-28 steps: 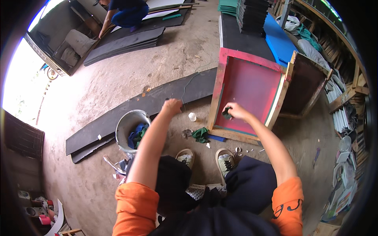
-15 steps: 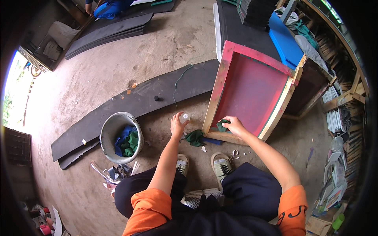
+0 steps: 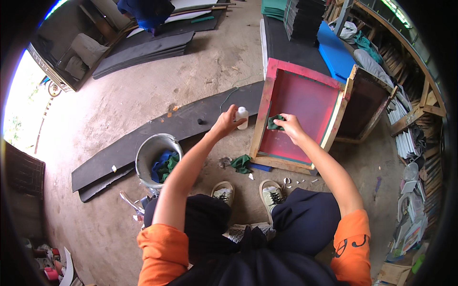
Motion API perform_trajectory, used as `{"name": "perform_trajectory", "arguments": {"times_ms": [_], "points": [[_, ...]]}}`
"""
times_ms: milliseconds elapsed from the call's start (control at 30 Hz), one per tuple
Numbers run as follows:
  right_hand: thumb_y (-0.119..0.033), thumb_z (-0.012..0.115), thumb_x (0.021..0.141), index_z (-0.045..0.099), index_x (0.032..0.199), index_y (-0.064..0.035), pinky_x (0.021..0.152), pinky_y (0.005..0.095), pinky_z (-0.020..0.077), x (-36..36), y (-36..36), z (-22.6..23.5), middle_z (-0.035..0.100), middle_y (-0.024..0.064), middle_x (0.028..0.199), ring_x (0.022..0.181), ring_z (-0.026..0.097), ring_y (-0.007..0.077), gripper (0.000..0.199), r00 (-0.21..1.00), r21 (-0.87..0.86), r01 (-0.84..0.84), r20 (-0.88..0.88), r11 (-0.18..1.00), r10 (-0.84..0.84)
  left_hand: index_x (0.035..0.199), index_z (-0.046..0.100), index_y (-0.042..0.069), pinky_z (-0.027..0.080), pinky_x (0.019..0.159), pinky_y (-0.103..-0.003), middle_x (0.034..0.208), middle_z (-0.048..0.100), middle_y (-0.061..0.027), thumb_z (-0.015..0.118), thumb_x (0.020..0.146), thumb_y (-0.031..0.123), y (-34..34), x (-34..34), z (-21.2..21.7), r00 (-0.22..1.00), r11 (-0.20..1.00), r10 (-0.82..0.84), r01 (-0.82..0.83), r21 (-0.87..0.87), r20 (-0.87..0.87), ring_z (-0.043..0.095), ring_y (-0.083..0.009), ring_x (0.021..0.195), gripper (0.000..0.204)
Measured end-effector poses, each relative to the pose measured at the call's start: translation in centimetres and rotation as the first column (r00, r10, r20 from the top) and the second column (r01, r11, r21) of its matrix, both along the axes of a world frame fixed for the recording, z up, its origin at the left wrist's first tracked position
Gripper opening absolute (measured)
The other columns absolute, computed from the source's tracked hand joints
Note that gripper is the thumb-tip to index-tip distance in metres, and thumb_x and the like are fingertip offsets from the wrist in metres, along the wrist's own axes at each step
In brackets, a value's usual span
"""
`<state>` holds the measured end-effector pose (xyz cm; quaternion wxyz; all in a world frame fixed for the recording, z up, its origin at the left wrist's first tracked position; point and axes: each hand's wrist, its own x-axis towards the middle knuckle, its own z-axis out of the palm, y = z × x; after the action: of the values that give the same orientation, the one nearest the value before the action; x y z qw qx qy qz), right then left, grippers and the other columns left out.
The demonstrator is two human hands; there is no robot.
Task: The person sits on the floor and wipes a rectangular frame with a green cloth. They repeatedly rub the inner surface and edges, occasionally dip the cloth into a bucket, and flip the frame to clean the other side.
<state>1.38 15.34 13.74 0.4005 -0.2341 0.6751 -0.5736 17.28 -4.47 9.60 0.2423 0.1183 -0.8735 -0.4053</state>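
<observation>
A small translucent white bottle (image 3: pixel 242 117) stands upright in my left hand (image 3: pixel 227 124), its fingers closed around it. Between the fingertips of my right hand (image 3: pixel 293 129) is a bunched dark green cloth (image 3: pixel 274 122). That cloth is in front of the left part of a pink mesh screen (image 3: pixel 305 102) in a wooden frame (image 3: pixel 270 90); whether it touches the mesh I cannot tell. Another dark green cloth (image 3: pixel 241 164) lies on the floor by the frame's lower corner, beside a blue strip (image 3: pixel 261 168).
On the left, a grey bucket (image 3: pixel 144 148) holds green and blue cloths. A long black sheet (image 3: pixel 114 159) with a small black cap-like piece (image 3: pixel 200 122) spans the floor. A second dark screen (image 3: pixel 365 102) leans behind the pink one. Far left, a person in blue (image 3: pixel 145 12) crouches by stacked sheets.
Both hands have moved forward, away from my body. The bottle has come more upright beside the frame, and the cloth in my right hand is higher up along the screen.
</observation>
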Motion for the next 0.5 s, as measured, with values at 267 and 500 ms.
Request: {"name": "perform_trajectory", "arguments": {"times_ms": [267,500], "points": [[0.000,0.053,0.083,0.058,0.095,0.0048,0.072,0.0303,0.0558,2.5,0.1,3.7,0.061,0.0092,0.089,0.078,0.061,0.0172,0.013,0.994,-0.009,0.079,0.071,0.997,-0.078,0.108,0.051,0.001,0.046,0.076,-0.040,0.090,0.061,-0.0196,0.060,0.080,0.043,3.9,2.2,8.3,0.956,0.932,-0.184,0.244,-0.269,0.228,0.060,-0.0355,0.086,0.052],[0.000,0.050,0.085,0.059,0.097,0.0032,0.074,0.0315,0.0549,4.6,0.4,3.0,0.061,0.0097,0.089,0.080,0.062,0.0187,0.015,0.992,-0.023,0.003,0.127,1.000,0.000,0.106,0.052,0.002,0.046,0.071,-0.042,0.085,0.061,-0.0221,0.062,0.077,0.044,6.7,2.3,8.8,0.900,0.900,-0.143,0.292,-0.325,0.412,0.059,-0.0364,0.081,0.052]]}}
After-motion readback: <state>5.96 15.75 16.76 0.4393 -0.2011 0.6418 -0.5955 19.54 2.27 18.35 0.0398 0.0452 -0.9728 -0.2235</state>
